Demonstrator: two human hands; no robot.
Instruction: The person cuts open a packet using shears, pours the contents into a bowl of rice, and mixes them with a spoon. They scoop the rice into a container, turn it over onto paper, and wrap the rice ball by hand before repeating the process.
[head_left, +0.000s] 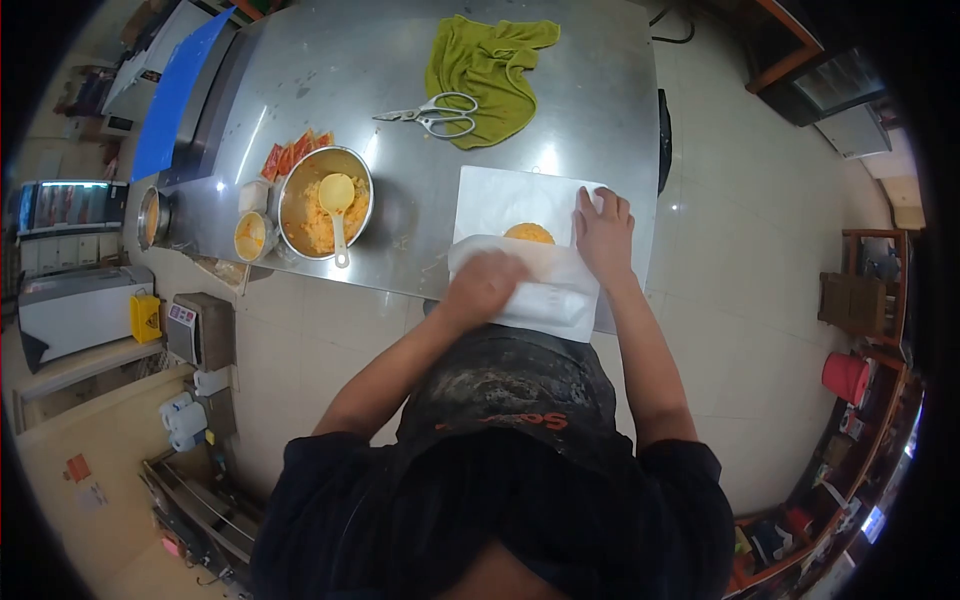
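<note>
A sheet of white paper [485, 195] lies at the steel table's near edge, its near part lifted and curled over. An orange-yellow mound of food [529, 233] rests on it, partly hidden under the curled paper. My left hand [487, 284], smeared by motion, is at the left side of the folded paper; its fingers do not show clearly. On the sheet's right edge, my right hand [604, 228] lies with fingers stretched out and apart. A steel bowl [368, 205] of orange-yellow mixture stands to the left, with a cream-coloured scoop [338, 195] in it.
Scissors [440, 114] lie against a green cloth [480, 85] farther back on the steel table [330, 60]. Red packets [290, 155] sit behind the bowl. A small cup [253, 236] with orange-yellow contents and a round metal container [154, 217] stand left of it.
</note>
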